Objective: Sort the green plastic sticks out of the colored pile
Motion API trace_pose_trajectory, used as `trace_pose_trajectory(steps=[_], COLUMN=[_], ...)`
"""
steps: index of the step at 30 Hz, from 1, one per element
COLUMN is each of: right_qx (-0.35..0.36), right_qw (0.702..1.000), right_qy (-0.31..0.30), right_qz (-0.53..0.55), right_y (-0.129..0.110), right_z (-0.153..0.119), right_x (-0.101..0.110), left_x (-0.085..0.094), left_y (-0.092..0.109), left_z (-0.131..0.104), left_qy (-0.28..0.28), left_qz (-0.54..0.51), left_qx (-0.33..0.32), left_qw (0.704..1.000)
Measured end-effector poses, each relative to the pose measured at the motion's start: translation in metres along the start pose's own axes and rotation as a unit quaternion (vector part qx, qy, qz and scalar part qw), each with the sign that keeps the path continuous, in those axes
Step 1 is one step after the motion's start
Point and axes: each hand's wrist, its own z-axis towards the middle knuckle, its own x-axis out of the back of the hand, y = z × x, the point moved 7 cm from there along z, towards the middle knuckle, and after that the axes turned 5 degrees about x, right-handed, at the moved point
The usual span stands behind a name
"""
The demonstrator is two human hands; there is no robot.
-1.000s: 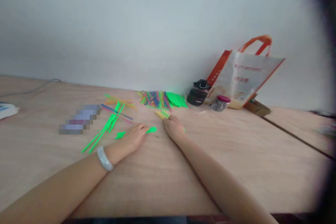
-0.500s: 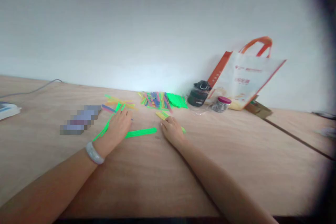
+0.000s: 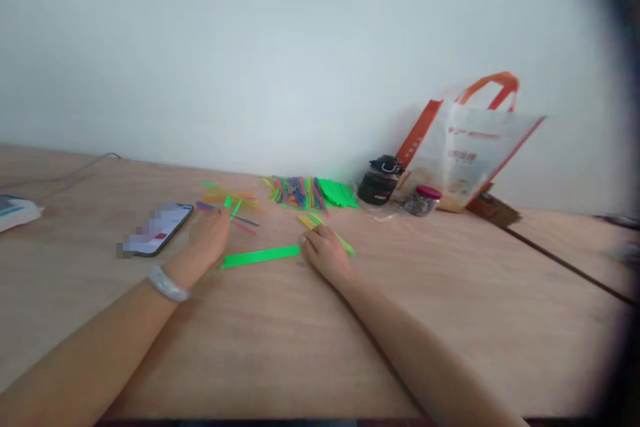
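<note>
My left hand (image 3: 207,240), with a pale bangle at its wrist, is closed around green sticks (image 3: 236,209) whose far ends show past the fingers. Part of their length is hidden beneath the palm. Around those fingertips lie loose yellow and orange sticks (image 3: 245,200), a dark stick (image 3: 246,221) and a pink stick (image 3: 245,229). My right hand (image 3: 327,253) rests on the table with curled fingers, gripping a few yellow and green sticks (image 3: 307,220). Between the hands, a flat row of green sticks (image 3: 263,255) lies side by side, its right end near my right fingers.
Mixed coloured sticks (image 3: 297,193) and a green stack (image 3: 340,193) lie by the wall. A black bottle (image 3: 379,183), a pink-lidded jar (image 3: 423,201) and a white bag (image 3: 475,153) stand at the right. A phone (image 3: 170,223) lies left of my left hand.
My left hand has shifted left and slightly back, uncovering the left end of the green row. The green sticks under it now show only past its fingers. My right hand has barely moved.
</note>
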Motion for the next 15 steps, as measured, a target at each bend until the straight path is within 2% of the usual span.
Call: trace_pose_trajectory(steps=[4,6,11,13,15], right_qx=[0.004,0.017,0.032,0.011,-0.017], right_qw=[0.997,0.994,0.99,0.984,0.97], right_qy=[0.043,0.048,0.035,0.045,0.055], right_qz=[0.07,0.092,0.131,0.171,0.236], right_y=[-0.006,-0.012,-0.02,-0.018,-0.016], right_z=[-0.003,-0.005,-0.007,-0.006,-0.004], right_x=[0.005,0.006,0.006,0.006,0.004], left_x=[0.009,0.007,-0.006,-0.004,0.0], left_y=[0.022,0.028,0.024,0.03,0.048], left_z=[-0.003,-0.003,0.0,-0.002,-0.011], left_qy=[0.023,0.025,0.026,0.053,0.079], left_qz=[0.019,0.009,-0.014,-0.051,-0.104], left_qx=[-0.006,-0.019,-0.029,-0.058,-0.118], left_qw=[1.0,0.999,0.999,0.996,0.984])
